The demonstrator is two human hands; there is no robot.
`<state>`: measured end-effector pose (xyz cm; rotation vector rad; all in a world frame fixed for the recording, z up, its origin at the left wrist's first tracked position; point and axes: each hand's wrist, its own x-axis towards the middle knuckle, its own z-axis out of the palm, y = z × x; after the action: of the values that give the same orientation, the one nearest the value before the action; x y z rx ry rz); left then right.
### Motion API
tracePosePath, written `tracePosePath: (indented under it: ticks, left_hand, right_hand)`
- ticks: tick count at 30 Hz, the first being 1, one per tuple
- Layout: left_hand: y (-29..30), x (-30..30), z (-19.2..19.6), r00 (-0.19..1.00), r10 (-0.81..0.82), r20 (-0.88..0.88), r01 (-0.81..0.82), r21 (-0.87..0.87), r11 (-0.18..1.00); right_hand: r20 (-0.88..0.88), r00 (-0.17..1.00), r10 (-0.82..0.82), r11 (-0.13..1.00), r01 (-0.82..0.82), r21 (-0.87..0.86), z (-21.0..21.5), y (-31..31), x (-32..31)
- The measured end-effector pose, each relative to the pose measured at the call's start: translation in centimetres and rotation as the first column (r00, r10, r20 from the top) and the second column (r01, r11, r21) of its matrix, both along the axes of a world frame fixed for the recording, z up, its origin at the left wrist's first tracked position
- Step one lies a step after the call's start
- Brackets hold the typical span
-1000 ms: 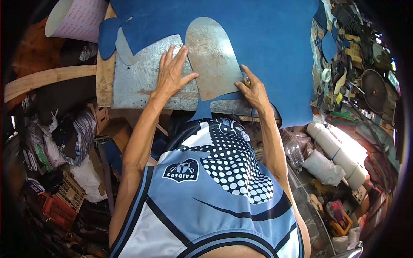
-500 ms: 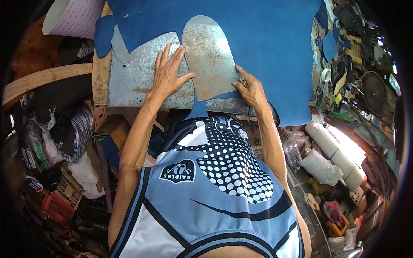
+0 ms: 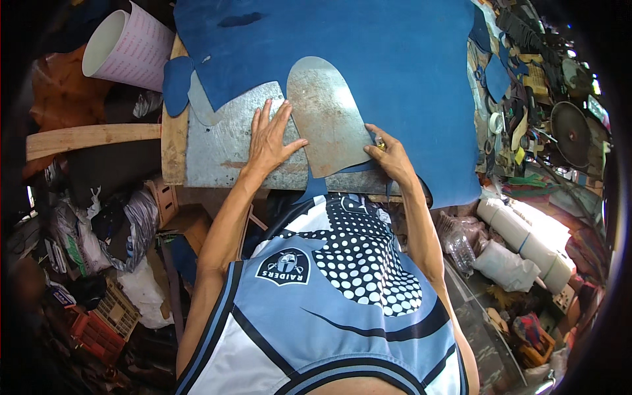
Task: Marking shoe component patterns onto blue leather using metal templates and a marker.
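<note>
1. Grey metal plate [image 3: 329, 118], head view: lying flat on blue sheet [image 3: 421, 99], near front edge of bench [image 3: 174, 148]. Rounded end pointing away from the body; brownish specks on the surface.
2. Left hand [image 3: 268, 146]: open, palm down over bare metal sheet [image 3: 227, 148], fingers spread. Thumb tip at left edge of plate, index fingertip just beside the same edge, higher up.
3. Right hand [image 3: 394, 158]: partly curled beside right edge of plate, thumb and index finger close to that edge. Small yellowish item [image 3: 380, 142] visible between them; too small to identify. Cannot tell whether gripped.
4. Blue sheet, further: spread over much of bench, cut away at left, exposing the metal sheet. Loose blue piece [image 3: 176, 85] at far left, next to grey pointed piece [image 3: 202, 105].
5. Beyond bench, left: printed paper roll [image 3: 141, 46], wooden strip [image 3: 92, 140], red crate [image 3: 95, 337].
6. Right: round fan [image 3: 571, 131], white roll [image 3: 520, 240].
</note>
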<state>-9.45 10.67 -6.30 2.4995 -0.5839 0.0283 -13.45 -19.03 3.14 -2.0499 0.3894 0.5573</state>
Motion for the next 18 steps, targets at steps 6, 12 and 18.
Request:
tracePosePath:
  ticks: [6, 12, 18]
  left_hand:
    - [-1.7, 4.9, 7.7, 0.938, -0.152, 0.311, 0.169, -0.028, 0.985]
    - [-4.1, 10.2, 16.6, 0.903, -0.419, 0.090, 0.426, -0.084, 0.901]
    - [-7.3, 6.6, 11.1, 0.820, -0.388, -0.420, -0.385, -0.907, 0.168]
  right_hand:
    - [0.089, 0.988, -0.123, 0.983, 0.109, 0.148, 6.7, -0.3, 1.5]
    - [0.699, 0.470, 0.539, 0.813, -0.073, -0.578, 17.1, 1.7, 5.9]
    - [0.859, 0.496, 0.127, 0.868, 0.364, -0.338, 10.5, -0.1, 1.7]
